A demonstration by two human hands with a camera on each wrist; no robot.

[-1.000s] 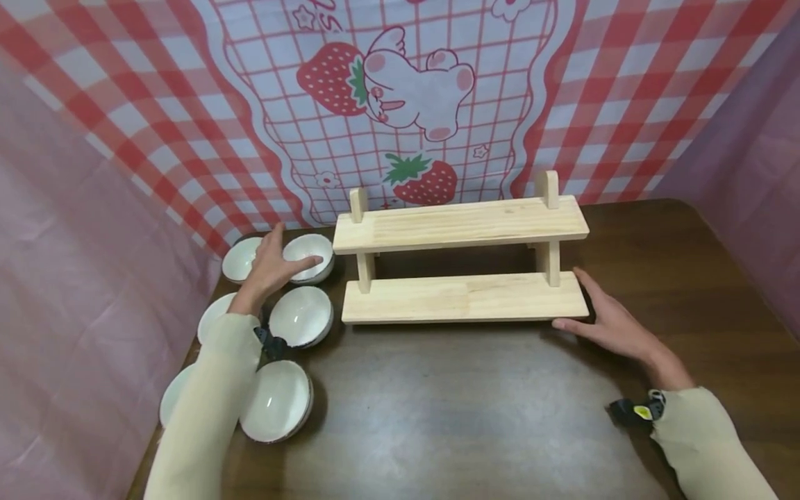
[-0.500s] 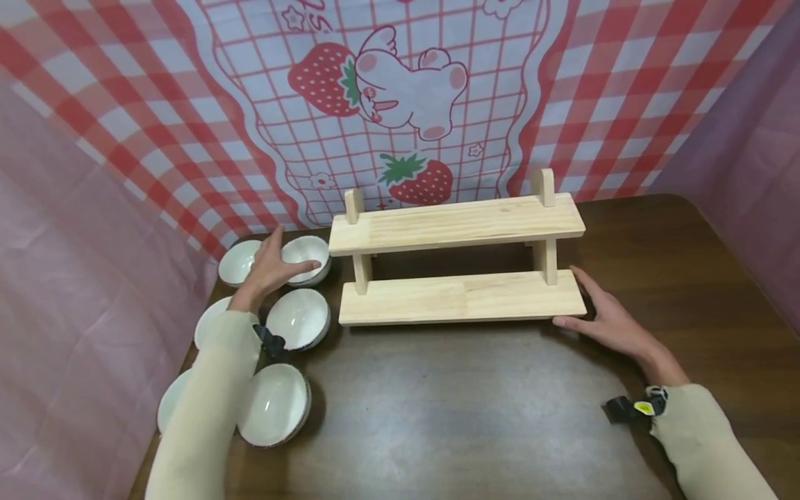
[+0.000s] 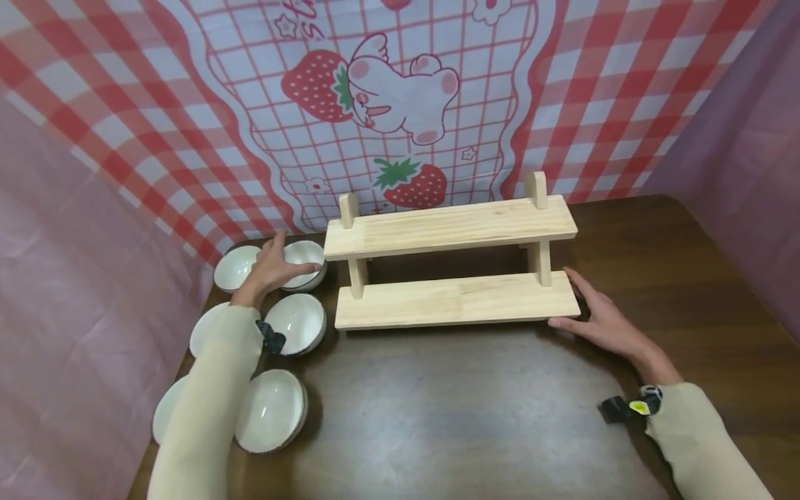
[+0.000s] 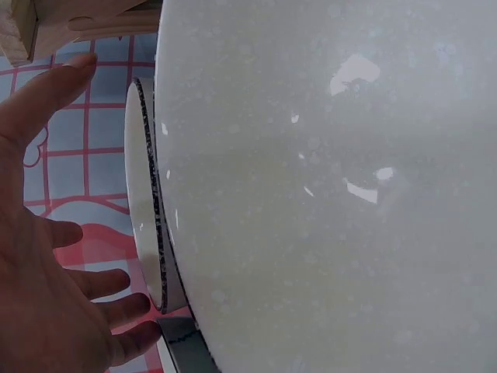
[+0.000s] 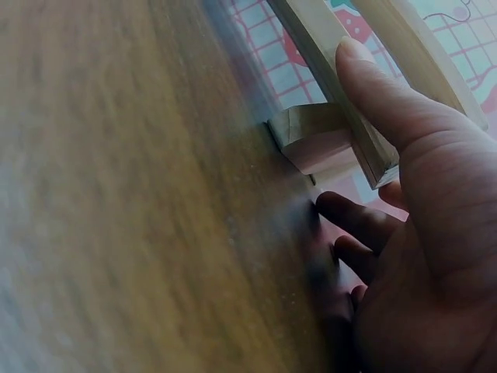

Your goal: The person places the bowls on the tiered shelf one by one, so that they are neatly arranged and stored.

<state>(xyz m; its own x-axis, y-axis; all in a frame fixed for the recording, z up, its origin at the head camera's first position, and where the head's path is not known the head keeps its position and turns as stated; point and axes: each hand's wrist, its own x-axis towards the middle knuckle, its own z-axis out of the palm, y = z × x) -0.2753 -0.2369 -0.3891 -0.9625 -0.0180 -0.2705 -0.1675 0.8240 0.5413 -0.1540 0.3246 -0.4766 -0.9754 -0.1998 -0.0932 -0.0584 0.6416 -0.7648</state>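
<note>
My left hand (image 3: pixel 269 269) hovers with spread fingers over the back pair of white bowls, its thumb across the right one (image 3: pixel 305 253) and its fingertips near the left one (image 3: pixel 234 268). In the left wrist view a big dark-rimmed bowl (image 4: pixel 334 233) fills most of the picture; beside it my straight, splayed fingers (image 4: pixel 101 286) hold nothing. A two-tier wooden shelf (image 3: pixel 456 300) stands at the back centre. My right hand (image 3: pixel 603 321) holds the right end of its lower plank, thumb at the front edge. In the right wrist view, the thumb lies along the plank (image 5: pixel 322 58).
More white bowls stand in two columns on the left: a middle one (image 3: pixel 296 323), a front one (image 3: pixel 271 410), and outer ones partly behind the left sleeve (image 3: pixel 209 403). A checked cloth (image 3: pixel 594 90) hangs behind the brown table (image 3: pixel 437 403); pink curtains flank it.
The view has shifted slightly, so shelf and bowls appear a little further left. Both hands keep nearly the same places beside the bowls and the shelf.
</note>
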